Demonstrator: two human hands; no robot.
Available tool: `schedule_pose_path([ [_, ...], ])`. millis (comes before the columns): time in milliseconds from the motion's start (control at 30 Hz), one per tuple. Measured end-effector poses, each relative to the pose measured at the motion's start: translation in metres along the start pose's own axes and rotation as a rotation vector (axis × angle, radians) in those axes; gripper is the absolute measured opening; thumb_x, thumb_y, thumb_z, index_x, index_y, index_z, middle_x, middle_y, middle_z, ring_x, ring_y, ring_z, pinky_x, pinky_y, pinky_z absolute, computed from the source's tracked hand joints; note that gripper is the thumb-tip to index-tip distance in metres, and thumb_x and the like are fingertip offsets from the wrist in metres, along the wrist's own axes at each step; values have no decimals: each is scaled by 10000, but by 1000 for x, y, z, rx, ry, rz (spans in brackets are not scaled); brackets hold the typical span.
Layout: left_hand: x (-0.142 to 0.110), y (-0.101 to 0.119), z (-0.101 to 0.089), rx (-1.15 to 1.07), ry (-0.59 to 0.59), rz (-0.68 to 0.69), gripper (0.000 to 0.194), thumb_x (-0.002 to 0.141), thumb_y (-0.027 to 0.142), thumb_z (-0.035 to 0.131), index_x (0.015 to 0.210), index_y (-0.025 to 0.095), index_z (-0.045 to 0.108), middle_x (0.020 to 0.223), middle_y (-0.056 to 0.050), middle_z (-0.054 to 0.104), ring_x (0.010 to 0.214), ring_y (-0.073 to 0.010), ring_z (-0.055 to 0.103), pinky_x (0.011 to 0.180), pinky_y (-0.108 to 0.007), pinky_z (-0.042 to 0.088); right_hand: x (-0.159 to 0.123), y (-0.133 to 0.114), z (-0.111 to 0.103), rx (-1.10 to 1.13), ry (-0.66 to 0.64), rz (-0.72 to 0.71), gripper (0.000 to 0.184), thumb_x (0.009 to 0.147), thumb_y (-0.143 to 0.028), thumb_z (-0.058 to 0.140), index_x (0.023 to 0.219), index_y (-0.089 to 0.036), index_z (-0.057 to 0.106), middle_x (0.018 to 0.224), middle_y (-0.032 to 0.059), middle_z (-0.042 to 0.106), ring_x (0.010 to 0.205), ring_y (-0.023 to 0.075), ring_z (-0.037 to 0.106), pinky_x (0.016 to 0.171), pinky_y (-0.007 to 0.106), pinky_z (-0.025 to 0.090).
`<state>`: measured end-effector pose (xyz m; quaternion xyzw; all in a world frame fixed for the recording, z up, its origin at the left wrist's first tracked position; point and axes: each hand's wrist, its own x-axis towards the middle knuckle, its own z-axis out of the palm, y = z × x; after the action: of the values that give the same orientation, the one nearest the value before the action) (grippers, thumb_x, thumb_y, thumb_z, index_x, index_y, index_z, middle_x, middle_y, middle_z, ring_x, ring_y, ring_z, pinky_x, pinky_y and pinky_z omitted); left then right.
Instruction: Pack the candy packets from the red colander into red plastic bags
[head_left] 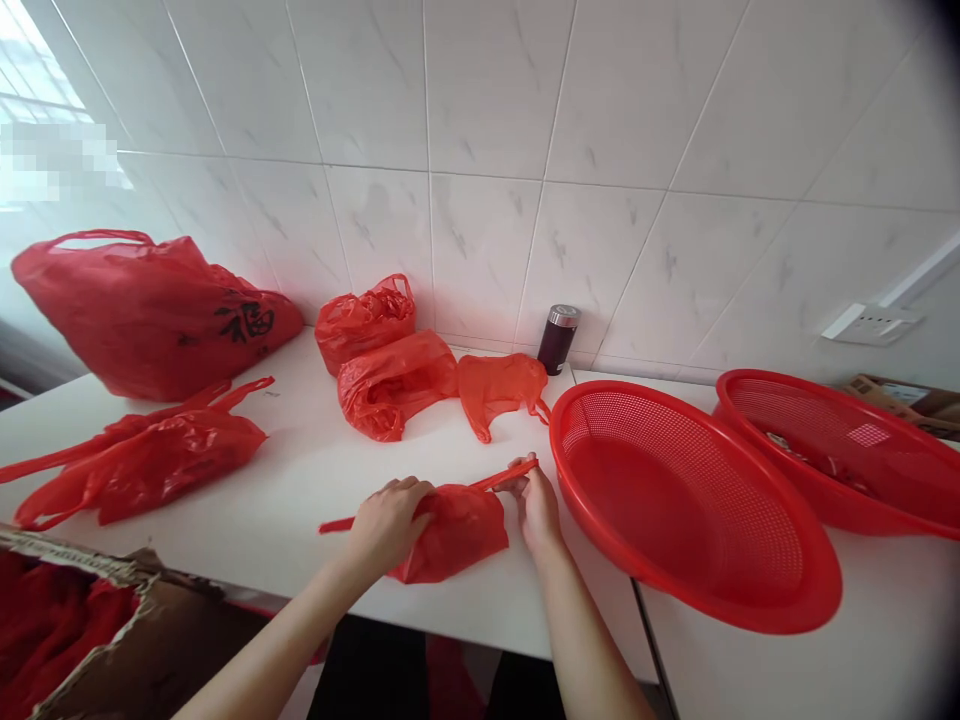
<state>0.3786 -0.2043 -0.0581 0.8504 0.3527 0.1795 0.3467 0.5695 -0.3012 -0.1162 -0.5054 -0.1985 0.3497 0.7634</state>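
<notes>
A small red plastic bag (pixel 457 540) lies on the white table in front of me, bulging with something I cannot make out. My left hand (pixel 391 520) is closed over its left side, and a strip of the bag sticks out to the left of the fingers. With my right hand (pixel 531 500) I pinch the bag's other handle, drawn out flat to the upper right. Behind it lie a flattened red bag (pixel 502 385), a crumpled open one (pixel 397 375) and a fuller one (pixel 367 325).
Right of my hands stands a big red plastic basket (pixel 675 500), with a second basket (pixel 847 450) beyond it. A dark thermos (pixel 559 340) stands by the wall. Red bags (pixel 150 455) and a large red sack (pixel 157 320) lie left, above a cardboard box (pixel 142 640).
</notes>
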Motion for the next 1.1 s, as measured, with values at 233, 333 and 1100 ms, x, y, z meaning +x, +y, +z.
schedule_pose_path([
  [233,-3,3,-38,-471,-193,-149,198,836,409,566,849,212,585,821,-19,648,716,-191,611,640,-305,469,-14,-12,6,21,-345,56,533,785,-548,684,1209,-255,549,1146,59,667,1053,238,630,924,371,475],
  [333,-10,9,-38,-698,-271,-214,286,824,479,596,916,210,579,915,-56,677,790,-211,662,710,-332,525,-21,-10,15,-45,-508,116,534,708,-428,791,1168,-232,605,1124,61,671,1008,233,627,865,340,487],
  [1100,-13,-16,-57,-549,149,-150,367,822,516,592,1002,197,575,873,-37,688,776,-212,674,692,-318,550,-7,18,8,-36,-86,98,229,684,-256,631,903,-211,581,940,44,685,849,189,658,836,358,512],
])
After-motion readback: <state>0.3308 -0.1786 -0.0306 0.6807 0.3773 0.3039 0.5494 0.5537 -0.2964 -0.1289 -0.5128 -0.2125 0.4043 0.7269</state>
